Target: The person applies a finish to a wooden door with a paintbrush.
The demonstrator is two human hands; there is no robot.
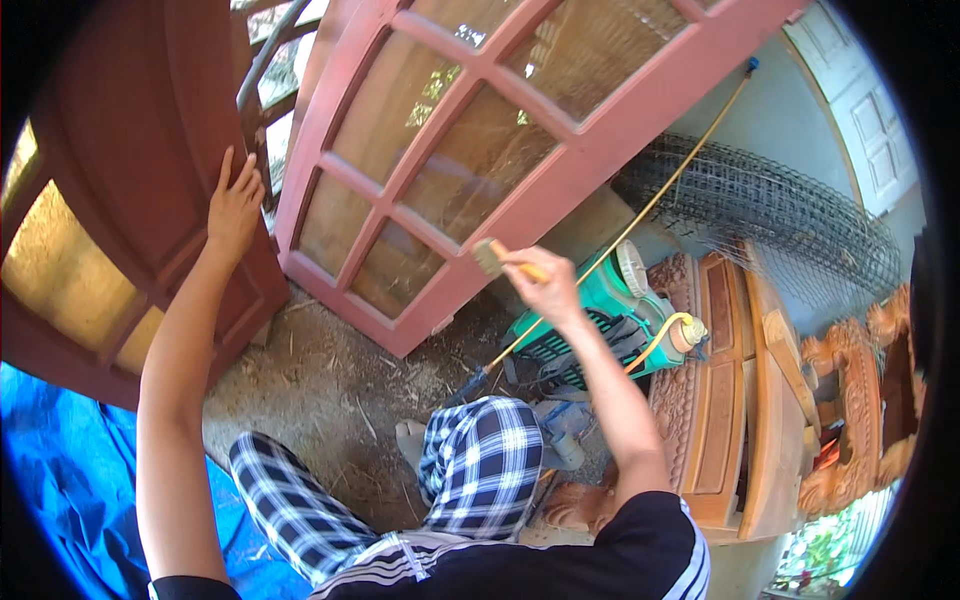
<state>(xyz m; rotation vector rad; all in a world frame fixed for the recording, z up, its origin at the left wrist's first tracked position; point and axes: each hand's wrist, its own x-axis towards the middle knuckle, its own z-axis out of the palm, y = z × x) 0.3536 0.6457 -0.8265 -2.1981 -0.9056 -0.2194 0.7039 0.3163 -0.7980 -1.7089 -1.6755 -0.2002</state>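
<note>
My left hand (237, 205) rests with fingers extended on the right part of a dark red wooden door (150, 110), which has amber glass panes at its left. My right hand (545, 285) grips a paintbrush (494, 258) with a yellow handle and short bristles, held up by the lower right frame of a pink glazed door (590, 128). Whether the bristles touch that frame I cannot tell. Behind my right hand stands a green backpack sprayer (653, 312) with a long thin wand (675, 180).
A wire mesh roll (765, 200) lies at the right above carved wooden furniture (725, 400). A white door (860, 120) stands at top right. Blue tarpaulin (60, 450) covers the lower left. My bent legs in checked trousers (480, 460) are on a littered concrete floor (310, 390).
</note>
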